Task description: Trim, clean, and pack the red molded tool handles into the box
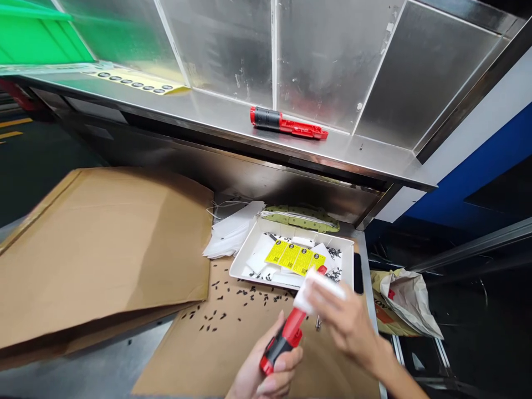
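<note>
My left hand [253, 368] is closed around the black grip of a red and black tool body [277, 353], which points up and away from me. In my right hand [353, 321], slightly blurred, a white cloth [306, 292] is folded over the red upper part of that tool body. The red tip sticks out past the cloth. Just beyond both hands stands a white tray [233, 270] with a strip of yellow labels [294, 257], white paper and small black pieces in it.
Small black pieces [222, 316] lie scattered on a cardboard sheet [183, 360]. A large cardboard box [137, 238] stands at the left. On the metal shelf [216, 113] lie another red and black tool body [270, 119] and a yellow label sheet [137, 82]. A paper bag [409, 299] is at the right.
</note>
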`<state>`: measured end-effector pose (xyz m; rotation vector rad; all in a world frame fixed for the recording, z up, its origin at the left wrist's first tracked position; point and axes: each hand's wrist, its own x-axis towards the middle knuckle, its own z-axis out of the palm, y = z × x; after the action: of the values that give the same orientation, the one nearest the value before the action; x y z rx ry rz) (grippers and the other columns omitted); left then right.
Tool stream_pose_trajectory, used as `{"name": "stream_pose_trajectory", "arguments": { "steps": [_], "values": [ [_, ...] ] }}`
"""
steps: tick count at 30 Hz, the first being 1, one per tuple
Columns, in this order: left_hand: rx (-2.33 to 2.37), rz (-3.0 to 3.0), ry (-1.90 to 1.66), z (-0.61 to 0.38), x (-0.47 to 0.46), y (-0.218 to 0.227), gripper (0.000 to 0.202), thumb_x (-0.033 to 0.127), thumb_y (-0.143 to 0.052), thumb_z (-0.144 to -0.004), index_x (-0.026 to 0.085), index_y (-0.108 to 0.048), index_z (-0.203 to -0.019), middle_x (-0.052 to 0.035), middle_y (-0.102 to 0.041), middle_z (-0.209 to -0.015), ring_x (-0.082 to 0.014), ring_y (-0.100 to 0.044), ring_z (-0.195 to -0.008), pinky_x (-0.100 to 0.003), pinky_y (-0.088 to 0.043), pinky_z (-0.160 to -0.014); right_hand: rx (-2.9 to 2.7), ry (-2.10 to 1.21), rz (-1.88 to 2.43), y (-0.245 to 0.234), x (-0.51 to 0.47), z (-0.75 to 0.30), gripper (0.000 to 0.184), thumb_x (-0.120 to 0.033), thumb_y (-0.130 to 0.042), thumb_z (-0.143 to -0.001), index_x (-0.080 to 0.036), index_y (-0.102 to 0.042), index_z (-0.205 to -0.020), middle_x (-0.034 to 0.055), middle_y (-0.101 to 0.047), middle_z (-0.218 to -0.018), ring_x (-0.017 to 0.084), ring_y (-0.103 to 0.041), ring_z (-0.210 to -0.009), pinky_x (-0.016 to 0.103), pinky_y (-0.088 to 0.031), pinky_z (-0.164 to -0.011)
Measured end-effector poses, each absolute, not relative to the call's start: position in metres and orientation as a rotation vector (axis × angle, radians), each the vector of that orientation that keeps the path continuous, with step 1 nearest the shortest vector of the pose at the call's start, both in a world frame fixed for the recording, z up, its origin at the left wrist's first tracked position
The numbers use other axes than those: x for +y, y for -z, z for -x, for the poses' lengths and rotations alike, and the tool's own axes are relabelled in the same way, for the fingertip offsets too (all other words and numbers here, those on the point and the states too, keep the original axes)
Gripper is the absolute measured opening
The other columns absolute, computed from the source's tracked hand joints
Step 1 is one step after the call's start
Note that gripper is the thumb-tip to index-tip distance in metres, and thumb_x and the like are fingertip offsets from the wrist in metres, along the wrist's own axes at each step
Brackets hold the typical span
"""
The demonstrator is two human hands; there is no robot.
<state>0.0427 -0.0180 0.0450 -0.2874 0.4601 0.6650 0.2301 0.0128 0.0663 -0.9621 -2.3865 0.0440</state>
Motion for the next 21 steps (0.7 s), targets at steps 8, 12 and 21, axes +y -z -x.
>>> {"name": "stream_pose_trajectory", "arguments": {
  "steps": [8,12,21],
  "values": [
    [0.526,0.207,-0.673,-0.041,-0.019,-0.033,0.057,0.048,-0.034,-0.099,0.011,-0.057,-0.061,0.0033,-0.047,-0.042,0.001,-0.024,-0.026,-0.009,-0.018,-0.029,-2.269,-0.106,1.038,-0.058,0.01,-0.214,0.051,-0.013,-0.034,-0.096,-0.024,-0.04,-0.146,0.0084,-0.061,-0.135,0.022,-0.062,-0.119,0.041,-0.051,-0.093],
    [0.535,0.153,-0.726,-0.044,-0.021,-0.028,0.045,0.045,-0.06,-0.09,0.012,-0.056,-0.06,0.0033,-0.05,-0.044,0.0015,-0.028,-0.027,-0.008,-0.019,-0.03,-2.218,-0.12,1.03,-0.057,0.011,-0.21,0.051,-0.015,-0.038,-0.096,-0.023,-0.039,-0.146,0.0082,-0.06,-0.136,0.022,-0.062,-0.119,0.039,-0.052,-0.09],
    [0.437,0.117,-0.742,-0.043,-0.02,-0.014,0.048,0.043,-0.085,-0.066,0.012,-0.052,-0.052,0.0066,-0.049,-0.043,0.0042,-0.026,-0.027,-0.007,-0.022,-0.029,-2.147,-0.188,1.06,-0.048,0.015,-0.204,0.051,-0.016,-0.039,-0.097,-0.024,-0.037,-0.148,0.0086,-0.057,-0.138,0.022,-0.06,-0.123,0.041,-0.052,-0.093]
  ]
}}
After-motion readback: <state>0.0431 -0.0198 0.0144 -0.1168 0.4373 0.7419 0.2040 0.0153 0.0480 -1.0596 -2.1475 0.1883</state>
